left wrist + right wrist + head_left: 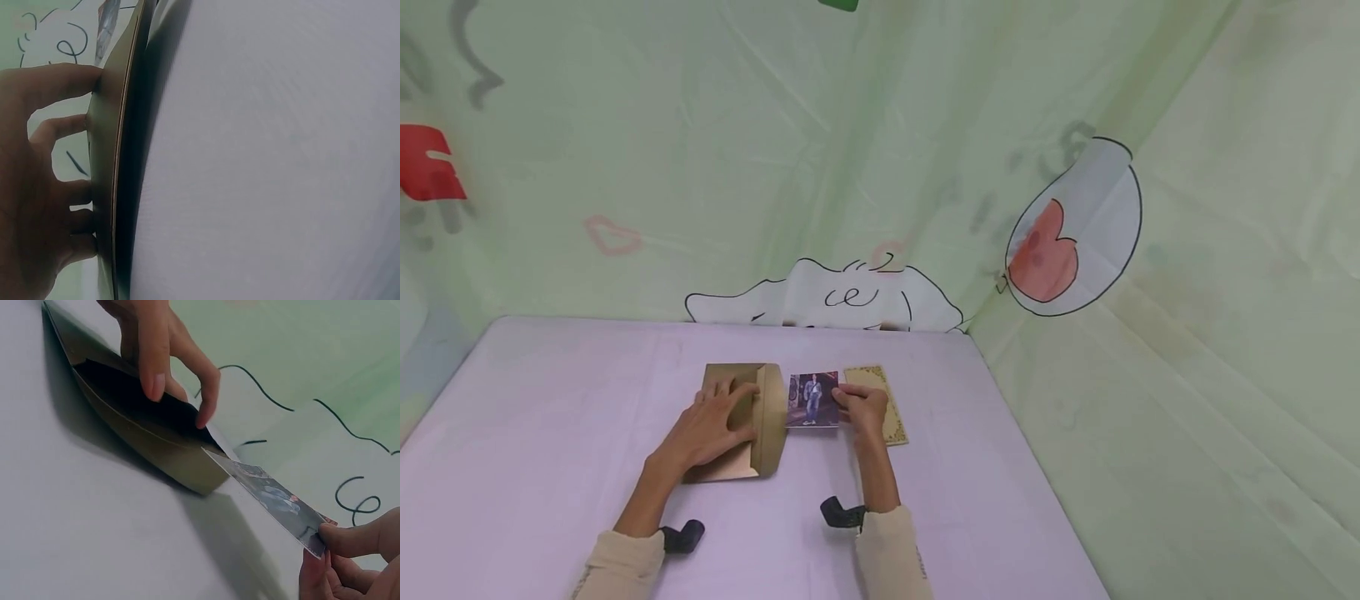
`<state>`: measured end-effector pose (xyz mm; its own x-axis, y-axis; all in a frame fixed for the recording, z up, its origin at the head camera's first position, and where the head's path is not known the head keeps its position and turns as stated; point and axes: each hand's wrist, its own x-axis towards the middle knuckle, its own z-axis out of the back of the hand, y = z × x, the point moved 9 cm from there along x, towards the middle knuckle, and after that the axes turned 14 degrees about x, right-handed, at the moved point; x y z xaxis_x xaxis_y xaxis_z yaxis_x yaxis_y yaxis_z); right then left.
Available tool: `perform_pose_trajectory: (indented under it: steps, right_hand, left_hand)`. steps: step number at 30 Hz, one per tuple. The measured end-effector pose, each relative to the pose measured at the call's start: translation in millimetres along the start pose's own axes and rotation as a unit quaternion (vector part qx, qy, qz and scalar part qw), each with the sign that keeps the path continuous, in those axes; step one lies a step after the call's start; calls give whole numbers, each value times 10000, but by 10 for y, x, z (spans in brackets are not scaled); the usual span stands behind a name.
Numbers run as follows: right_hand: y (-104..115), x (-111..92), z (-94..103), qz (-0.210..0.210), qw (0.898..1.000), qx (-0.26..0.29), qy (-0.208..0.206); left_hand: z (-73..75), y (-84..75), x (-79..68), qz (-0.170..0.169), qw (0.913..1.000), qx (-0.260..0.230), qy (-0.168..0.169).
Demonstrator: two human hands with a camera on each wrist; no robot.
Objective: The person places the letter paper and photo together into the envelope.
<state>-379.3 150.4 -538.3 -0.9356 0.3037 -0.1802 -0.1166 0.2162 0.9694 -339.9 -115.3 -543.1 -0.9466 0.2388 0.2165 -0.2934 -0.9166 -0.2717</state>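
A brown paper envelope (771,429) lies on the table with its flap toward the right. My left hand (706,429) rests on it, fingers spread, thumb and index at the mouth. In the right wrist view the dark mouth of the envelope (144,419) gapes under those fingertips. My right hand (865,408) pinches a photo (812,402) of a standing person by its right edge, thumb on top. The photo's left edge is close to the flap. Partly hidden under my right hand and wrist lies a cream card (896,427) with an ornate gold border.
A pale lilac cloth covers the table (970,500). Behind it and along the right side hang light green curtains (895,167) with cartoon drawings. Each wrist carries a black camera mount, one of them the right mount (842,513).
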Motion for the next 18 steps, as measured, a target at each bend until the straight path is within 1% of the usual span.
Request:
perform_pose_trajectory:
  steps: [5,9,12,16,18]
  right_hand:
    - [-96,-62,-192,-148,9997,-71,170]
    - [-165,-115,-305,-110,9996,-174,191]
    - [-190,-136,-367,87,9994,-321,121]
    - [-189,-155,-449,348,9980,-518,42]
    - [-188,-162,-493,414,9973,-603,17]
  left_hand:
    - [-17,18,5,69,9999,-42,76]
    - [-36,18,5,40,9999,-110,102]
    - [-35,11,3,-26,9998,-157,90]
    - [-25,19,8,-37,9998,-175,105]
    - [-19,29,14,-17,9998,-174,131]
